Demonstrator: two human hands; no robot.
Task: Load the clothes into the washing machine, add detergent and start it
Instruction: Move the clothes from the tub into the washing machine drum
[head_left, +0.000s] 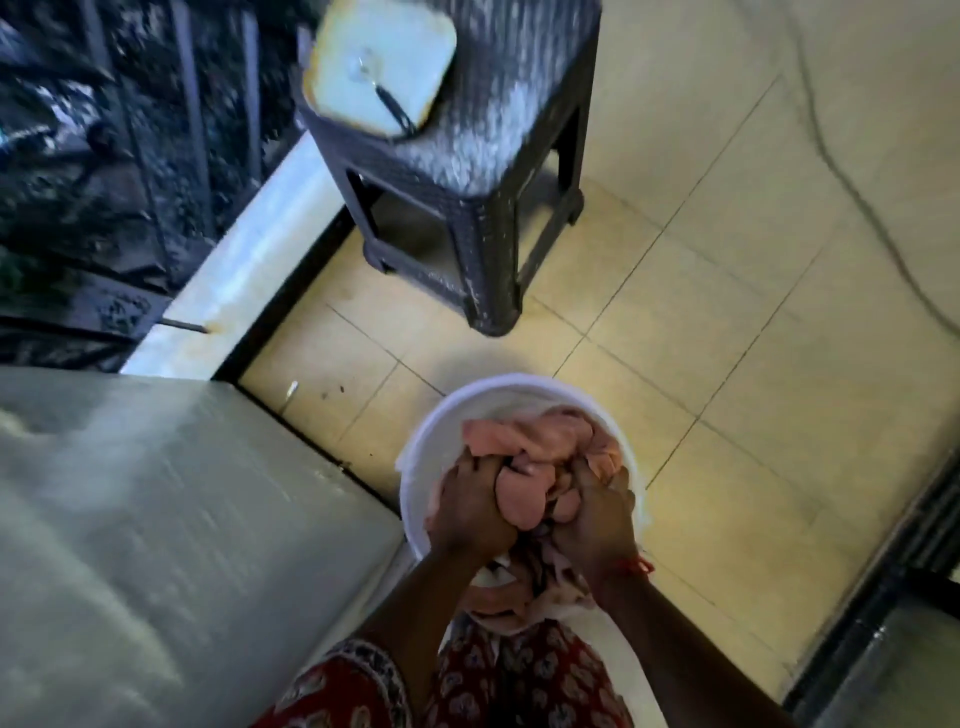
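Note:
A white bucket (457, 410) stands on the tiled floor in front of me, filled with pink clothes (540, 441). My left hand (470, 506) and my right hand (597, 519) are both inside the bucket, each closed around a bunch of the pink cloth. More pale cloth hangs below my wrists. The pale top of the washing machine (156, 519) fills the lower left of the view, right beside the bucket. The picture is blurred by motion.
A dark woven plastic stool (498, 171) stands on the beige tiles beyond the bucket, with a white square container (379, 62) on top. A white sill (244, 260) and dark railing (130, 130) run along the left. A dark door frame (883, 587) sits at the lower right.

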